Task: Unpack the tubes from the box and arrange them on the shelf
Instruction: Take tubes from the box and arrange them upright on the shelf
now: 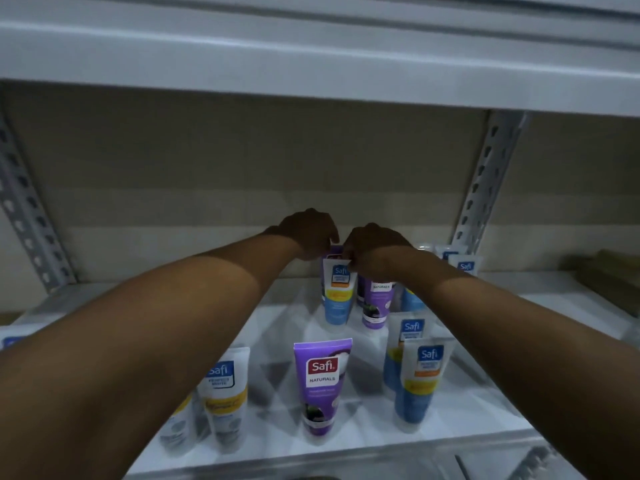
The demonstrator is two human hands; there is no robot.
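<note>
While we stretch both arms to the back of the white metal shelf, our right hand pinches the flat top edge of an upright white-and-blue plastic tube standing directly beneath it. Our left hand, fingers curled, hovers just beside, over a purple tube behind; whether it grips, we cannot tell.

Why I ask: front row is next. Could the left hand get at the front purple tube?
Probably yes: the front purple tube has open gaps beside it; the left hand only needs drawing back.
</note>
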